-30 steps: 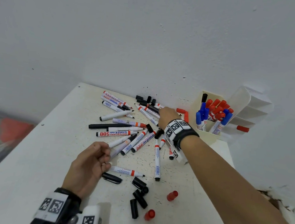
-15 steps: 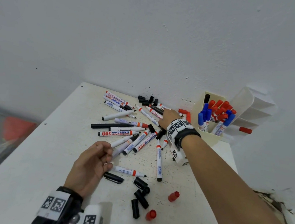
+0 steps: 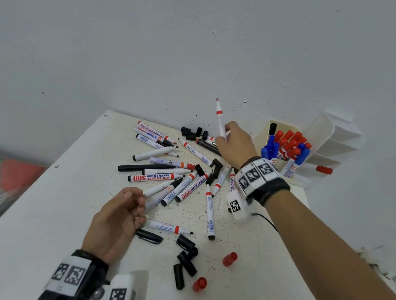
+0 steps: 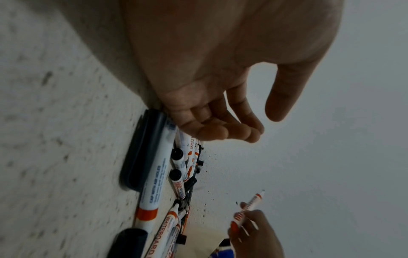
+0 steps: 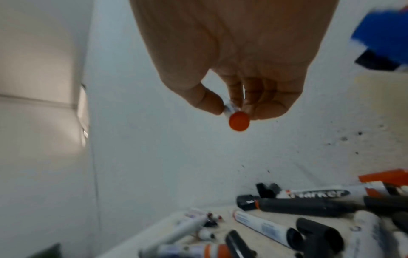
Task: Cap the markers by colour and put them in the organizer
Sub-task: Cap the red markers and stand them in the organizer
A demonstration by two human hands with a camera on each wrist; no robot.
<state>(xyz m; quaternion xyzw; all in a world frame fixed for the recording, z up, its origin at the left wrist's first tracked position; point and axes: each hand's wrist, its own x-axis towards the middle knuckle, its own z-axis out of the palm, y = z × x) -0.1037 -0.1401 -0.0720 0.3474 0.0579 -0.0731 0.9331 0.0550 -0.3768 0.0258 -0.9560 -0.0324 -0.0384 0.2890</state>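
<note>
My right hand (image 3: 225, 135) pinches an uncapped red marker (image 3: 219, 117) and holds it above the back of the table, tip up. In the right wrist view the marker's red butt end (image 5: 239, 121) sticks out between thumb and fingers (image 5: 260, 104). My left hand (image 3: 139, 204) hovers at the near edge of the marker pile (image 3: 165, 178), its fingers (image 4: 220, 130) loosely curled and holding nothing. The cream organizer (image 3: 292, 179) at the back right holds several capped red and blue markers. Two red caps (image 3: 229, 259) and several black caps (image 3: 185, 263) lie loose near the front.
A white tiered rack (image 3: 331, 142) leans on the wall behind the organizer, with a red cap (image 3: 324, 169) on one shelf. More black caps (image 3: 192, 133) lie by the back wall. The white table (image 3: 43, 208) is bare on its left side.
My right hand has risen from the back of the pile with a red marker, now held tip up. The left hand has barely moved.
</note>
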